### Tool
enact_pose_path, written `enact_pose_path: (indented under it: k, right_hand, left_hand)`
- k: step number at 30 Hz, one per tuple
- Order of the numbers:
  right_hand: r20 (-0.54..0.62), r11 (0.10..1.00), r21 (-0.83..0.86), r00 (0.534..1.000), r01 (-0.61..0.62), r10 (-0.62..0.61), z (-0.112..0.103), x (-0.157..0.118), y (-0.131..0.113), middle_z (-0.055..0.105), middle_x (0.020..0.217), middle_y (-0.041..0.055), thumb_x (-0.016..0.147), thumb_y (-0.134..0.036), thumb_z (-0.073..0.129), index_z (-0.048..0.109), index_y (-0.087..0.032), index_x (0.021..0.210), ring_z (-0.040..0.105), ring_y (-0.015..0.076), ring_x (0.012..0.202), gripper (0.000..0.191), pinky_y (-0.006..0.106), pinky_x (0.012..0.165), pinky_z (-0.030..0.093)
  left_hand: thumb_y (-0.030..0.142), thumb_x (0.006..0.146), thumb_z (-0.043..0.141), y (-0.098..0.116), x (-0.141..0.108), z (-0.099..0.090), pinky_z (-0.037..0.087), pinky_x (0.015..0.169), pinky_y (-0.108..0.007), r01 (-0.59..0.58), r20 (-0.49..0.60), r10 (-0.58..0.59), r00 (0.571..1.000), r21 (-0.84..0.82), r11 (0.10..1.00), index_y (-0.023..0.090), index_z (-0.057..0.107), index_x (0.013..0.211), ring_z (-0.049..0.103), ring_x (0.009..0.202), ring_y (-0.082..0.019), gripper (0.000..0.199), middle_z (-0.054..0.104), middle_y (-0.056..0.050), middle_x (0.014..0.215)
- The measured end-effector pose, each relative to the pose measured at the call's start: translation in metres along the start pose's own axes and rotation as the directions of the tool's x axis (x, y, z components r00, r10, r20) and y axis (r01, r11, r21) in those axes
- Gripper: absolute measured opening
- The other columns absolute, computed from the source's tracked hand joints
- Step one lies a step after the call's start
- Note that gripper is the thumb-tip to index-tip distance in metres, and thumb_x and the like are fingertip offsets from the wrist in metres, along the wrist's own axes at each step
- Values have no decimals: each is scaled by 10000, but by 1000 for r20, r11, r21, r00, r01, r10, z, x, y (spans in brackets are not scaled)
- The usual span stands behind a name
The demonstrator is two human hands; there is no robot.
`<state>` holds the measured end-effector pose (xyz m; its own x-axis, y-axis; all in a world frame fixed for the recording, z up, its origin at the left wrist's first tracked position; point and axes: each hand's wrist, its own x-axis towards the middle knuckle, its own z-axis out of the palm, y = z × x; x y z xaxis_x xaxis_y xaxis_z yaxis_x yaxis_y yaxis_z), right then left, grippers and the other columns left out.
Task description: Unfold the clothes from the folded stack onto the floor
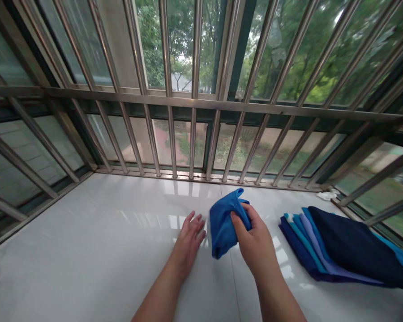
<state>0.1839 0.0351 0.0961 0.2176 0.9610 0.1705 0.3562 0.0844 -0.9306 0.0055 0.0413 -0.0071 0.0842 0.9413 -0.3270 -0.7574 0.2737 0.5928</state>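
Observation:
A folded blue cloth [223,223] is held above the middle of the white tiled surface [104,250]. My right hand [253,230] pinches its right side, with the thumb in front and the fingers partly hidden behind the fabric. Just left of the cloth is my left hand [190,239], its fingers apart and nothing in them; a small gap separates it from the fabric. On the right lies a stack of folded cloths [352,246] in dark navy, light blue, lavender and teal.
Metal window bars [193,143] rise along the back edge of the surface and along both sides. A crumpled white scrap [327,196] lies in the back right corner. Trees and ground show through the glass.

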Motion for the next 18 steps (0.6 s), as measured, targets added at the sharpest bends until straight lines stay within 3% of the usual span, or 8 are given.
enact_pose_path:
  k: [2, 4, 6, 9, 11, 16, 18]
  right_hand:
    - [55, 961, -187, 979, 201, -194, 3, -7, -5, 735, 1118, 79, 965, -365, 617, 735, -250, 1252, 700, 269, 998, 331, 389, 931, 582]
    - [219, 899, -281, 934, 337, -282, 13, -15, -7, 691, 1247, 94, 920, -200, 612, 748, -279, 1264, 684, 269, 1111, 378, 387, 993, 565]
    - [409, 857, -329, 878, 397, -249, 25, -24, -6, 639, 1377, 110, 888, -146, 670, 769, -294, 1236, 657, 297, 1221, 391, 432, 1066, 546]
    - [558, 838, -355, 813, 415, -166, 39, -33, -1, 572, 1516, 142, 917, -263, 769, 784, -267, 1199, 590, 371, 1363, 282, 534, 1150, 497]
    - [555, 842, -357, 817, 404, -156, 45, -34, 4, 603, 1480, 149, 969, -314, 733, 771, -244, 1199, 603, 368, 1349, 243, 539, 1142, 502]
    - [457, 866, -336, 868, 370, -193, 46, -21, 14, 723, 1176, 88, 935, -135, 635, 722, -222, 1116, 701, 281, 1109, 218, 419, 994, 567]
    - [389, 892, -307, 899, 331, -200, 40, -14, 16, 739, 1102, 65, 940, -136, 585, 721, -229, 1084, 714, 254, 1037, 218, 386, 950, 566]
  left_hand:
    - [538, 877, 847, -6, 0, -1, 462, 1197, -478, -6, 100, 4, 995, 11, 1000, 328, 570, 1508, 598, 1432, -325, 720, 493, -116, 1682]
    - [673, 867, 800, -7, -2, -3, 461, 1198, -517, 50, 234, -43, 971, -23, 998, 279, 609, 1479, 584, 1440, -367, 752, 521, -148, 1653]
    - [707, 895, 745, -6, -6, -3, 463, 1204, -517, 126, 286, -104, 952, -58, 990, 203, 658, 1417, 592, 1430, -383, 730, 637, -175, 1530]
    - [661, 995, 622, 0, -9, -3, 490, 1190, -514, 269, 196, -247, 949, -97, 958, 142, 682, 1373, 651, 1367, -382, 645, 755, -187, 1332]
    - [644, 1032, 555, 2, -10, -2, 516, 1165, -531, 302, 145, -282, 948, -133, 944, 141, 664, 1408, 689, 1317, -386, 637, 777, -184, 1284]
    - [552, 1057, 553, 2, -12, 4, 537, 1141, -548, 327, 122, -312, 942, -135, 935, 169, 616, 1495, 734, 1254, -369, 585, 796, -164, 1269]
    - [502, 1072, 542, 3, -14, 6, 515, 1166, -564, 351, 129, -333, 934, -150, 924, 174, 594, 1527, 727, 1271, -365, 563, 788, -164, 1299]
